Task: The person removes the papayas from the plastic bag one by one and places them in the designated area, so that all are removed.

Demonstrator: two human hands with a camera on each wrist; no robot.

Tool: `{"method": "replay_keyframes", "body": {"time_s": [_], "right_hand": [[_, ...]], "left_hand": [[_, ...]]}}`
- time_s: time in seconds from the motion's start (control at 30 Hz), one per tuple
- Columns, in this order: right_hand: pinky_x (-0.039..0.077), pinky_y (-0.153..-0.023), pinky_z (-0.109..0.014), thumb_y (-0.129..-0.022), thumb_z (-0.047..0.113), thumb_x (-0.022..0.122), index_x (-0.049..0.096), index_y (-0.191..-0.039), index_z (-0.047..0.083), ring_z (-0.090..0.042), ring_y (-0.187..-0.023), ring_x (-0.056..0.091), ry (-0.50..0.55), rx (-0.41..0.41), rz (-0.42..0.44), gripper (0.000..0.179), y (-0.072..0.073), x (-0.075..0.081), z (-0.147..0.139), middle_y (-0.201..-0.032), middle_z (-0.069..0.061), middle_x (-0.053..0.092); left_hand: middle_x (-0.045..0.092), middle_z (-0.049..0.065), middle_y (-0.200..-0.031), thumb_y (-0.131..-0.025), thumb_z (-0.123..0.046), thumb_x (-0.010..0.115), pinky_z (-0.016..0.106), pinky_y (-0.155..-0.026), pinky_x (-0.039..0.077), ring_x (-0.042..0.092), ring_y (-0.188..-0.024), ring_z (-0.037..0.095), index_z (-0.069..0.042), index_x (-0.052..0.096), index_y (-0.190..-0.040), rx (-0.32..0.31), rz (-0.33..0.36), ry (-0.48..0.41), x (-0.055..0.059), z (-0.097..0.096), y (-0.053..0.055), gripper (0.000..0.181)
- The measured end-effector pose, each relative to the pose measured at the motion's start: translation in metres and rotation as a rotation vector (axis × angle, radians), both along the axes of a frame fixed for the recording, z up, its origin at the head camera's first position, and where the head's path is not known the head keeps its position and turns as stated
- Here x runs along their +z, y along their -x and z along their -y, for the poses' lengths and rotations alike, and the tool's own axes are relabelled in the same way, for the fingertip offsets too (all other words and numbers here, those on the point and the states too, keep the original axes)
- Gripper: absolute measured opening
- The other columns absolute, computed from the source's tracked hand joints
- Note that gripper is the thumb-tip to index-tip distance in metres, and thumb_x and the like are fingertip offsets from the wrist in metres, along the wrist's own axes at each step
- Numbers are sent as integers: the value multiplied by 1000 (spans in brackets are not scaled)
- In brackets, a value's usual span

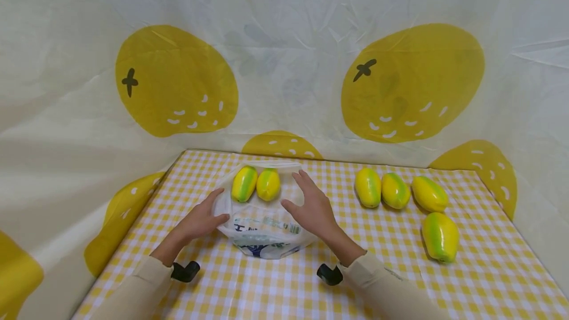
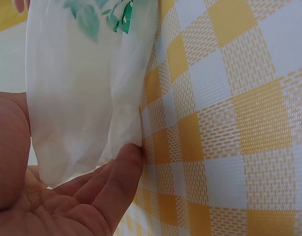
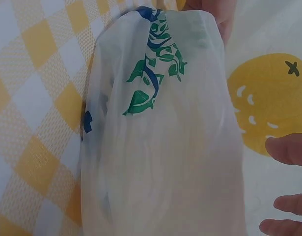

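A thin white plastic bag [image 1: 266, 238] with blue and green print sits left of the table's middle, its mouth spread wide. Inside that mouth lie two glossy yellow fruits with green streaks, a left one [image 1: 244, 184] and a right one [image 1: 268, 184], shaped like mangoes or papayas. My left hand [image 1: 200, 219] is at the bag's left side; in the left wrist view its thumb and relaxed fingers lie on either side of the plastic edge. At the bag's right side my right hand [image 1: 313, 206] has its thumb and fingers spread apart, holding nothing.
Several similar yellow-green fruits [image 1: 395, 190] lie on the right of the table, one of them [image 1: 440, 237] closer to me. A yellow-and-white checked cloth [image 1: 275, 295] covers the table. Behind it hangs a pale curtain [image 1: 289, 63] printed with large yellow fruits.
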State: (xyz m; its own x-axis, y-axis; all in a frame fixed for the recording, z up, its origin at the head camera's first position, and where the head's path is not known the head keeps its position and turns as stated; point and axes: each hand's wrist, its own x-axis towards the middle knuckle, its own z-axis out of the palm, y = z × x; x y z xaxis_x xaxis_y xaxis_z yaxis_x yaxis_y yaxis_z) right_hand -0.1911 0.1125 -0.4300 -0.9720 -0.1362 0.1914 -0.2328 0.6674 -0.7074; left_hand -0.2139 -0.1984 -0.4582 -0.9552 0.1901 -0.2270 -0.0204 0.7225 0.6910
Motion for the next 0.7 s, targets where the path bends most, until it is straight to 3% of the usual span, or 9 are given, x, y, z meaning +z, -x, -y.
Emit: {"method": "replay_keyframes", "body": {"time_s": [0.33, 0.7], "right_hand": [[32, -121, -66, -99, 41, 67, 37, -163, 14, -37, -159, 28, 7, 10, 97, 75, 13, -9, 18, -175, -9, 22], [32, -121, -67, -99, 42, 66, 34, -163, 14, -39, -158, 31, 1, 11, 138, 78, 32, -14, 41, -175, -13, 21]], "left_hand": [[27, 25, -170, -101, -27, 65, 68, -123, 27, 34, -152, 46, -13, 16, -167, 19, 19, 0, 1, 1, 2, 83], [28, 27, -169, -101, -27, 65, 68, -122, 28, 35, -152, 47, -12, 16, -167, 4, 14, 4, 2, 0, 1, 84]]}}
